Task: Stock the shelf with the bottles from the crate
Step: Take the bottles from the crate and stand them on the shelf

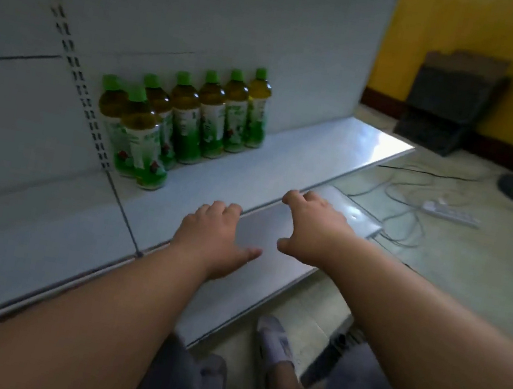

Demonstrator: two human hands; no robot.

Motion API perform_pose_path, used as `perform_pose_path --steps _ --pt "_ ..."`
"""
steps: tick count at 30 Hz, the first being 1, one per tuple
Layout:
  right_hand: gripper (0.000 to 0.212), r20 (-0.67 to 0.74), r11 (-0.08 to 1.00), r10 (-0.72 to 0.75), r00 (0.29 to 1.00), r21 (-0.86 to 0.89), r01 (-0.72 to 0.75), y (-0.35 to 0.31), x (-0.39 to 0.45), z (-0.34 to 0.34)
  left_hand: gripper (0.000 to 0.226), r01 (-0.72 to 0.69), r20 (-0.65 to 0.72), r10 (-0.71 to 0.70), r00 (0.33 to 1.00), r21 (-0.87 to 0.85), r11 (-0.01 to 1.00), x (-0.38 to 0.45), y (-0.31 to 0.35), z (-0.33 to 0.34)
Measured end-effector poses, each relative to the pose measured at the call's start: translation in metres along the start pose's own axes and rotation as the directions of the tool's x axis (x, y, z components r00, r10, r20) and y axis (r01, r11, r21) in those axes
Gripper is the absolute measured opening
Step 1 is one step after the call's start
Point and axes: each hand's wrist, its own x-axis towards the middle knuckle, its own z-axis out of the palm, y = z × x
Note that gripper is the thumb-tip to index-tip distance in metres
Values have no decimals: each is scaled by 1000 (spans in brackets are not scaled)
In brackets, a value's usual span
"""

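Over the near shelf [289, 152] edge | left hand [212, 238] and right hand [313, 234] are hovering empty, fingers loosely apart | bottles [186, 118] are standing far left along the back panel | crate not in view | best filling rightward, labels forward

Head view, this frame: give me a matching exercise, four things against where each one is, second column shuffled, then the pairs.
Things:
1. bottles
2. power strip
3. left hand
4. shoe

Places:
A. on the floor, right of the shelf, with cables
B. over the shelf's front edge, holding nothing
C. at the back of the shelf, against the rear panel
D. on the floor below the shelf's front edge

Pairs: 1-C, 2-A, 3-B, 4-D
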Motion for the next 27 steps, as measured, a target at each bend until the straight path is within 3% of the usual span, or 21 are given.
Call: perform_pose_path --steps 6,10,14,22,27 --pt "68 1 950 311 951 -35 -310 87 -87 -14 85 -322 19 322 946 -19 947 -17 112 15" --pt "62 44 865 499 866 37 -500 154 -120 10 84 -431 94 429 898 -9 903 -2 166 57" --pt "72 113 748 646 755 105 -655 221 -142 57 81 -516 210 505 837 -6 857 12 220 118" --pt "71 302 504 732 610 362 -784 315 -128 168 86 -666 349 613 709 44 745 70 270 236" --pt "66 430 323 729 532 469 -822 353 -91 243 101 -632 377 556 741 109 767 114 271 289"
